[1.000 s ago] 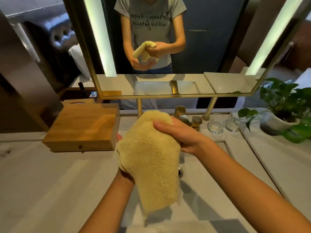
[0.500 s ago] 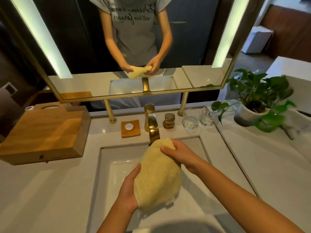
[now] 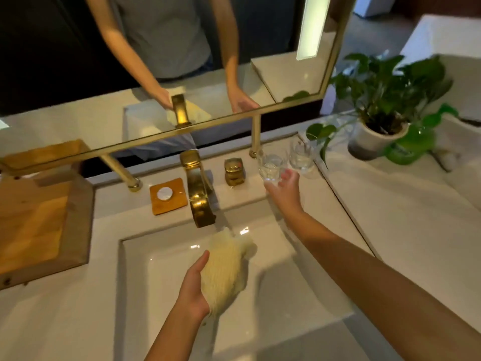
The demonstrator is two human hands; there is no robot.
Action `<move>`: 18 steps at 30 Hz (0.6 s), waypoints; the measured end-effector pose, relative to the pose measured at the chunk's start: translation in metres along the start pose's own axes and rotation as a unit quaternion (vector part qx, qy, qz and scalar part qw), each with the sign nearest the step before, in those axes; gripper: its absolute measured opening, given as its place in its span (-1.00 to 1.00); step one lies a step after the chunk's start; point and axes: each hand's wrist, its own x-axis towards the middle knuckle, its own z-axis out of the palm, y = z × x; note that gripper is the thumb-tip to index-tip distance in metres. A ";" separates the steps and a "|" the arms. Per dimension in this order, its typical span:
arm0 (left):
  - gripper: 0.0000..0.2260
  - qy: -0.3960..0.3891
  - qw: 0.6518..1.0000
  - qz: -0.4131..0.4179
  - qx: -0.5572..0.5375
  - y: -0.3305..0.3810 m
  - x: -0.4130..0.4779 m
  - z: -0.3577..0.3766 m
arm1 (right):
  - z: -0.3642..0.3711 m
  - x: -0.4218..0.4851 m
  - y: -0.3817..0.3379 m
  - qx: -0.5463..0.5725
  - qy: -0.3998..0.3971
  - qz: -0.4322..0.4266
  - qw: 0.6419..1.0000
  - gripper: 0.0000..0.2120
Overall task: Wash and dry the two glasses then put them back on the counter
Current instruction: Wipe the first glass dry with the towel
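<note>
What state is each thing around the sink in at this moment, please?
left hand: holds the yellow cloth over the sink.
yellow cloth: bunched, hanging from the left hand.
right hand: at the nearer glass, by its base; grip unclear.
nearer glass: upright, base hidden by the right hand.
farther glass: upright on the counter, untouched.
faucet: no water seen running.
potted plant: upright.

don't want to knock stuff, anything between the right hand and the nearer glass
Nothing visible. The right hand is at the nearer glass; the second glass stands right of it, the gold handle left, both off the path.
</note>
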 end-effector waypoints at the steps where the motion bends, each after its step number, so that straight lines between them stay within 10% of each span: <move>1: -0.63 0.003 1.000 0.000 -0.001 0.001 0.004 0.000 | 0.008 0.009 0.001 0.004 0.022 -0.007 1.000 -0.25; 9: -0.51 0.026 1.000 -0.011 -0.001 0.010 0.017 -0.009 | 0.046 0.052 0.012 -0.011 0.148 -0.012 0.989 -0.14; 18: -0.55 0.038 0.999 0.035 -0.016 0.009 -0.006 -0.013 | 0.011 0.018 0.003 0.004 0.034 -0.087 0.996 -0.27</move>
